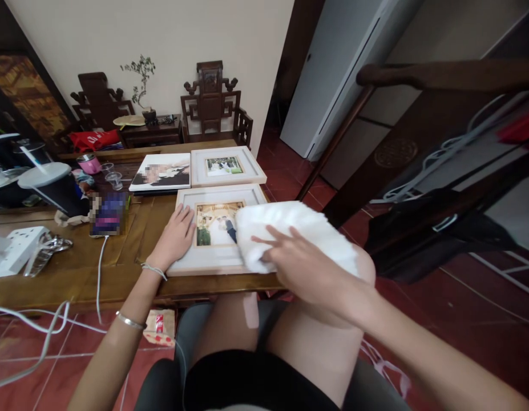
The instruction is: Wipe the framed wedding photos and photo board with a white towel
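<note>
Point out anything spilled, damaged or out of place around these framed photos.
Nothing looks spilled or damaged, though the white cloth hides part of the nearer framed photo. Slightly untidy: the white cable from the phone droops over the front edge of the table.

A brown wooden table bears two framed photos, a phone, a power strip and a lidded cup.
</note>
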A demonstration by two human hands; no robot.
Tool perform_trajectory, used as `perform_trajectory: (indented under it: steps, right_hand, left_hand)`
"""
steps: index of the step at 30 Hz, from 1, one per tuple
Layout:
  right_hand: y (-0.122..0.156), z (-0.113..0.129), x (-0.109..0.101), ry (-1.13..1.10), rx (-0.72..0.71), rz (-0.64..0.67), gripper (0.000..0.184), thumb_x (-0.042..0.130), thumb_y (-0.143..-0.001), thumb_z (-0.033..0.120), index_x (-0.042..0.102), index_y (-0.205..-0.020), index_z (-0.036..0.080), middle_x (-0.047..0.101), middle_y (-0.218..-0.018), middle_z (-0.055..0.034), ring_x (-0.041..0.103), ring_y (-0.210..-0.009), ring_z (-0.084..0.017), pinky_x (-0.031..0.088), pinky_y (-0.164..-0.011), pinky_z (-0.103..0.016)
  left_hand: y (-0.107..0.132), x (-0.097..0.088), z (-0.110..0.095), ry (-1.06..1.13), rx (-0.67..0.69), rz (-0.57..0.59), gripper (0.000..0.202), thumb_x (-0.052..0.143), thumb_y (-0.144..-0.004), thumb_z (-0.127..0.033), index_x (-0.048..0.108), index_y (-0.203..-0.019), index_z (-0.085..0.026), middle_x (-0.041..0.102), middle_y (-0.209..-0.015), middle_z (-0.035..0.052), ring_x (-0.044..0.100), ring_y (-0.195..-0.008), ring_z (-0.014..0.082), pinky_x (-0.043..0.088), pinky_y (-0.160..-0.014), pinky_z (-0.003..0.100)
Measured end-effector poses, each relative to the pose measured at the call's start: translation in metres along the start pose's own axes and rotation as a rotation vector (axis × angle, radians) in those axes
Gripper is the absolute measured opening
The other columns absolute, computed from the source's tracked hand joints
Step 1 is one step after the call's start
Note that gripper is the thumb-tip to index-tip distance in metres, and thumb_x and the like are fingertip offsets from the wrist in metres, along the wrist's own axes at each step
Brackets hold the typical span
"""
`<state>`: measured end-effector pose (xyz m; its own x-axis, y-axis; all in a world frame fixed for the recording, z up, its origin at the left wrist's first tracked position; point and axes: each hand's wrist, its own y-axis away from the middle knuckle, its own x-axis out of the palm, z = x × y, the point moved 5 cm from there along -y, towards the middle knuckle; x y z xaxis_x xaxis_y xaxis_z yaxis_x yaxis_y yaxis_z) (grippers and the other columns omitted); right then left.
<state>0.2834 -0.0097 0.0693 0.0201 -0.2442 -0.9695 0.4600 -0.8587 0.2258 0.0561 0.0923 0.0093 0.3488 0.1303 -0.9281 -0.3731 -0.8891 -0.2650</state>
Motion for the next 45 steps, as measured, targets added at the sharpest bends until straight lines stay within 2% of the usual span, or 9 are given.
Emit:
perform_trajectory:
  steps: [4,8,13,16,19,29,35,40,45]
  right_hand:
    - [-0.009,-0.048,0.005,-0.025,0.109,-0.077,0.056,0.039,-0.078,-0.004,0.073,-0.117,0.015,0.052,-0.15,-0.0119,0.023,-0.151,-0.035,0.032,-0.115,-0.062]
    - [-0.057,-0.059,-0.008,0.023,0.138,-0.249,0.06,0.041,-0.078,-0.005,0.066,-0.129,0.012,0.037,-0.16,-0.0127,0.019,-0.152,-0.037,0.035,-0.112,-0.064]
    - [-0.13,-0.018,-0.035,0.144,-0.044,-0.401,0.051,0.046,-0.088,0.001,0.064,-0.133,0.017,0.026,-0.166,-0.0085,0.011,-0.152,-0.041,0.021,-0.115,-0.073]
    - [-0.164,0.015,-0.031,0.224,-0.2,-0.367,0.04,0.047,-0.094,0.008,0.069,-0.125,0.021,0.031,-0.164,-0.0055,0.011,-0.153,-0.038,0.017,-0.116,-0.073]
    - [-0.18,0.021,-0.022,0.216,-0.179,-0.292,0.044,0.048,-0.09,0.002,0.07,-0.122,0.022,0.037,-0.162,-0.0045,0.017,-0.152,-0.037,0.02,-0.116,-0.071]
    - [-0.122,-0.078,-0.031,0.148,0.165,-0.131,0.052,0.041,-0.082,-0.003,0.067,-0.125,0.01,0.056,-0.14,-0.0241,0.04,-0.141,-0.035,0.027,-0.113,-0.06]
    - [-0.06,-0.046,-0.013,0.208,-0.044,-0.111,0.042,0.044,-0.076,-0.005,0.073,-0.105,0.005,0.067,-0.124,-0.0229,0.043,-0.136,-0.039,0.036,-0.108,-0.055]
    - [0.002,-0.023,-0.006,0.117,-0.135,-0.012,0.044,0.045,-0.074,-0.004,0.077,-0.1,0.011,0.072,-0.116,-0.018,0.052,-0.132,-0.033,0.041,-0.108,-0.043]
    - [-0.006,-0.035,-0.023,-0.09,-0.17,-0.007,0.058,0.046,-0.073,-0.002,0.073,-0.12,0.019,0.074,-0.116,-0.0088,0.066,-0.111,-0.024,0.048,-0.095,-0.029]
  left_hand:
    - [0.0,0.001,-0.001,0.003,0.026,0.0,0.051,0.032,-0.101,-0.032,0.05,-0.142,-0.008,0.045,-0.155,0.0161,0.024,-0.153,0.0303,0.022,-0.126,0.052]
    - [0.0,0.002,0.002,0.007,0.011,-0.013,0.05,0.032,-0.101,-0.033,0.05,-0.142,-0.01,0.045,-0.155,0.0137,0.025,-0.152,0.0292,0.024,-0.126,0.05]
    - [-0.001,0.001,0.003,0.012,0.0,-0.023,0.05,0.034,-0.1,-0.033,0.051,-0.141,-0.009,0.047,-0.154,0.0159,0.028,-0.151,0.03,0.025,-0.126,0.05]
    - [-0.002,-0.001,0.002,0.011,0.017,-0.032,0.049,0.034,-0.1,-0.033,0.054,-0.139,-0.009,0.049,-0.152,0.0156,0.028,-0.151,0.0306,0.026,-0.125,0.052]
    - [-0.002,-0.001,0.001,0.0,0.015,-0.018,0.049,0.034,-0.1,-0.032,0.054,-0.138,-0.007,0.049,-0.152,0.0173,0.029,-0.151,0.0311,0.026,-0.125,0.051]
    - [-0.001,0.001,0.002,-0.013,0.007,-0.015,0.051,0.034,-0.1,-0.032,0.051,-0.14,-0.006,0.047,-0.153,0.0175,0.029,-0.151,0.0309,0.025,-0.125,0.05]
    - [-0.001,0.001,0.001,0.003,0.0,-0.009,0.052,0.032,-0.1,-0.033,0.05,-0.141,-0.006,0.045,-0.154,0.0167,0.028,-0.151,0.0305,0.023,-0.126,0.049]
    - [-0.001,0.001,0.001,-0.004,-0.003,-0.01,0.053,0.031,-0.101,-0.033,0.049,-0.142,-0.005,0.044,-0.155,0.018,0.026,-0.152,0.0308,0.024,-0.125,0.051]
    - [0.0,0.002,0.001,-0.012,-0.012,0.001,0.053,0.031,-0.101,-0.033,0.048,-0.142,-0.005,0.042,-0.156,0.0191,0.025,-0.152,0.0304,0.026,-0.124,0.051]
